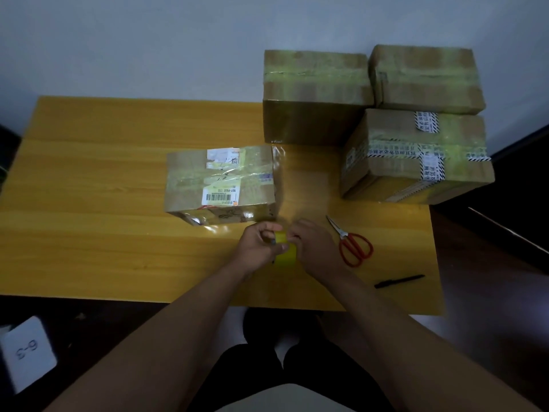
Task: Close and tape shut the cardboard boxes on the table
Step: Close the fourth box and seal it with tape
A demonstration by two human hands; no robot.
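A yellow tape roll [284,248] sits between both hands just above the near middle of the wooden table [104,173]. My left hand [258,246] grips its left side, fingers curled over the top. My right hand [315,248] holds its right side, pinching near the roll's upper edge. Behind them lies a closed cardboard box [221,182] with a barcode label and clear tape across its top; a loose strip of clear tape hangs off its right end. Three more taped boxes stand at the back right: one large [315,96], one behind [424,77], one with printed tape [416,157].
Red-handled scissors [352,243] lie right of my right hand, blades pointing away. A black pen [399,281] lies near the table's front right edge. A white card marked 6-3 [28,350] sits on the floor at lower left. A wall runs behind the table.
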